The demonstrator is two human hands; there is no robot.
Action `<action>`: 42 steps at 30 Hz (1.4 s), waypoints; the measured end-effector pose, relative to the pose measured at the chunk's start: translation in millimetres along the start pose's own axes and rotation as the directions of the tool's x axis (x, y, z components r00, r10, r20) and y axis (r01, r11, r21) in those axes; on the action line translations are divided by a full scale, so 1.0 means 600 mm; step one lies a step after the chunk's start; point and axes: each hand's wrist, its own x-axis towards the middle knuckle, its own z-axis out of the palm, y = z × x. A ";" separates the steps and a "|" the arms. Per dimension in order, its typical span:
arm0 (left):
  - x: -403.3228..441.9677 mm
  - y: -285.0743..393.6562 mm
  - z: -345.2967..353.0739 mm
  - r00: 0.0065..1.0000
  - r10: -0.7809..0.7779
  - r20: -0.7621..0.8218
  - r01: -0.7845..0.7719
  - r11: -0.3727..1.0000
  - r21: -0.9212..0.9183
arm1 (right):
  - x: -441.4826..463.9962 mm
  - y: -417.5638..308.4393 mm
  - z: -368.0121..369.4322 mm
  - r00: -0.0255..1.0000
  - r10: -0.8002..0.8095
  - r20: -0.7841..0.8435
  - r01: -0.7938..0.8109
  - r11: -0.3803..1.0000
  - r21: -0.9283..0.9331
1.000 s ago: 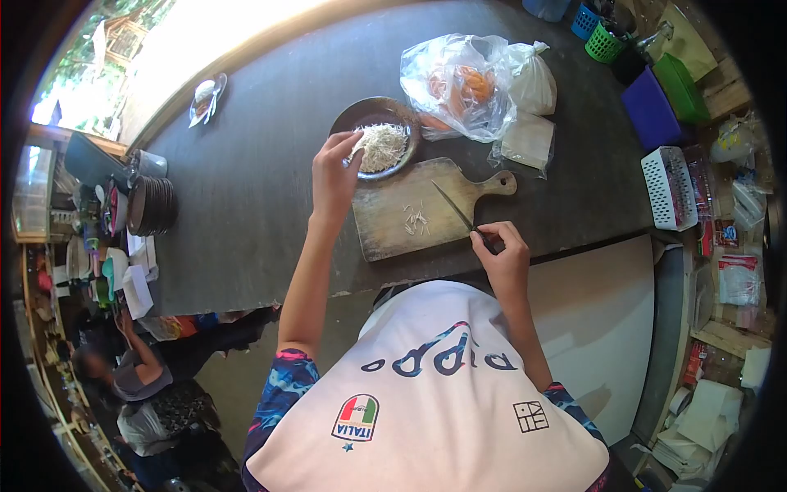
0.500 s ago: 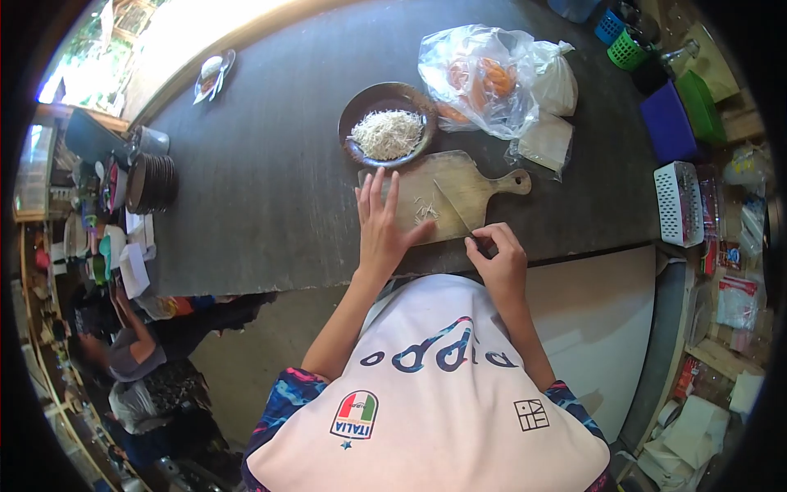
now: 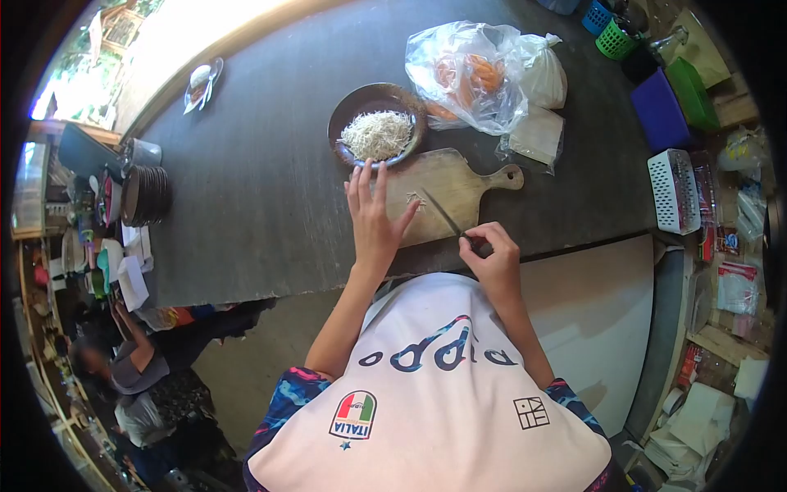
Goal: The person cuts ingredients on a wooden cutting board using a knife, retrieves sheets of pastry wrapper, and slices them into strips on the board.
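My right hand (image 3: 493,248) is closed round the dark handle of a knife (image 3: 443,213), whose blade points up and left over the wooden cutting board (image 3: 451,168). A few pale shreds (image 3: 416,200) lie on the board near the blade tip. My left hand (image 3: 375,209) has its fingers spread at the board's left edge, with nothing visible in it. Its fingertips are by the near rim of a dark round bowl (image 3: 335,135); whether they touch it I cannot tell. In the bowl is a heap of thin whitish shreds (image 3: 377,134).
Behind the board lie a clear plastic bag (image 3: 459,74) with orange items and a packet (image 3: 537,135). Stacked dark plates (image 3: 146,197) stand at the table's left end. A white basket (image 3: 674,190) is on the right. Another person (image 3: 135,361) is at lower left.
My left hand has moved slightly left and up, its fingertips now by the bowl's rim. Fewer shreds show on the board. The knife has shifted a little left.
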 end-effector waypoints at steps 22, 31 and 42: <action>-0.043 -0.013 -0.038 0.975 0.031 0.220 -0.031 1.000 -0.002 | 0.008 0.004 -0.006 0.982 0.184 0.045 -0.188 0.976 0.107; -0.020 -0.040 -0.019 0.988 0.044 0.150 -0.039 0.999 -0.036 | 0.005 -0.008 0.004 0.994 0.067 0.089 -0.076 0.992 0.101; -0.024 -0.037 -0.026 0.986 0.141 0.086 -0.141 0.990 -0.005 | 0.007 -0.006 0.002 0.991 0.113 0.071 -0.120 0.988 0.099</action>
